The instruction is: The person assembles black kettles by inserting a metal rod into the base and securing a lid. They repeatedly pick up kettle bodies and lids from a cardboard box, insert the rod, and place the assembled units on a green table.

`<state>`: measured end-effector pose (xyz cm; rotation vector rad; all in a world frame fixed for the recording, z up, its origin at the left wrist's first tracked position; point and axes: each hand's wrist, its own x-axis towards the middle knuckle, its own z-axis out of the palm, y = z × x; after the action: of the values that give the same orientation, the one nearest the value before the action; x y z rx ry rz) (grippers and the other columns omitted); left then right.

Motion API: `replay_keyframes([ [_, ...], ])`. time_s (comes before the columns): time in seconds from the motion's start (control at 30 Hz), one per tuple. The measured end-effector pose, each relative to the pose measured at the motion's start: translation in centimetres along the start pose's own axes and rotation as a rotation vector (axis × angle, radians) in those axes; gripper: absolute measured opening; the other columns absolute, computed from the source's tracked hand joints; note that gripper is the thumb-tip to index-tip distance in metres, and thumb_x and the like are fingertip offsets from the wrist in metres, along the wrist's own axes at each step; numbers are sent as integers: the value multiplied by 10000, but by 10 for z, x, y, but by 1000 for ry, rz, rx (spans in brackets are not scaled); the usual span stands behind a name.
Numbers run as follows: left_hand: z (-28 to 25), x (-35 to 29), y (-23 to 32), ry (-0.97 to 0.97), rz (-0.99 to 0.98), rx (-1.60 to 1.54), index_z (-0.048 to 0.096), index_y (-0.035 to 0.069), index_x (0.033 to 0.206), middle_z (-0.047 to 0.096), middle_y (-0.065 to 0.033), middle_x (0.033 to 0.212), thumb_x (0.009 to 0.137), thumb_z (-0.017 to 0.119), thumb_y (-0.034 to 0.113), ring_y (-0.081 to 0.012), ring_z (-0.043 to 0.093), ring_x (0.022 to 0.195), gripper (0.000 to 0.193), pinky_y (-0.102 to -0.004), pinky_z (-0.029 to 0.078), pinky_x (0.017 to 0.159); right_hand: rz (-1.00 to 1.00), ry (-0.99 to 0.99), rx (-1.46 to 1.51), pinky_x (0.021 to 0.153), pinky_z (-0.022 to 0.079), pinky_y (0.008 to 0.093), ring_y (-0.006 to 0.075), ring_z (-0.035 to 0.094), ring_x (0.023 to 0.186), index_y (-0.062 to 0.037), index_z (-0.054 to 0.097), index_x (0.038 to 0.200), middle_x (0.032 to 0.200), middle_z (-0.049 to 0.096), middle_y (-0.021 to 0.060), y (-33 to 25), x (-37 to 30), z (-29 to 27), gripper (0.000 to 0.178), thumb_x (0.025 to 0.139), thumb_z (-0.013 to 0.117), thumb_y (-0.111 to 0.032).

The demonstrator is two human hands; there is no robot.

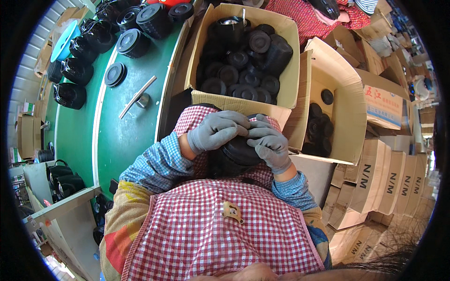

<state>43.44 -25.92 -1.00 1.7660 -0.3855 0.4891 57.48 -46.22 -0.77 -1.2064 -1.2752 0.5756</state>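
Head view shows a round black part (236,157) lying on the lap, broad face up, with both gloved hands pressed on top: left hand (218,131), right hand (269,143). Just beyond, an open carton (290,70) holds black lids; brown stacked boxes (389,180) stand right; green surface (126,131) lies left.

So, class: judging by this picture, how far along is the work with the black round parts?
Done, it seems: black pots stand lined up on the green table. In hand: the left hand and right hand, gloved, press on one black round part over the lap. Left: two cardboard boxes hold many loose black caps.
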Motion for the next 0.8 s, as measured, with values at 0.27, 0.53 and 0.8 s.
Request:
replay_keyframes([
  [0.27,-1,-3,-5,-28,100,-15,720,-57,1024,673,-210,1116,1026,470,176,-377,653,1075,342,-474,492,997,37,1,3,1196,301,501,307,610,1202,-41,765,834,1040,729,109,4,0,3,103,825,687,-108],
  [0.53,4,-5,-5,-14,139,54,701,-36,1016,670,-197,1091,1002,557,160,-374,656,1033,244,-458,519,963,73,17,29,1146,363,481,322,578,1242,-11,744,867,1102,706,120,11,-8,5,140,862,620,-74],
  [0.8,8,-13,9,-33,111,204,695,-26,1032,665,-202,1138,995,591,206,-403,632,1098,256,-489,489,1003,155,73,-22,1145,358,477,359,506,1343,-15,743,1025,1197,675,142,2,-12,12,219,936,597,-152],
])
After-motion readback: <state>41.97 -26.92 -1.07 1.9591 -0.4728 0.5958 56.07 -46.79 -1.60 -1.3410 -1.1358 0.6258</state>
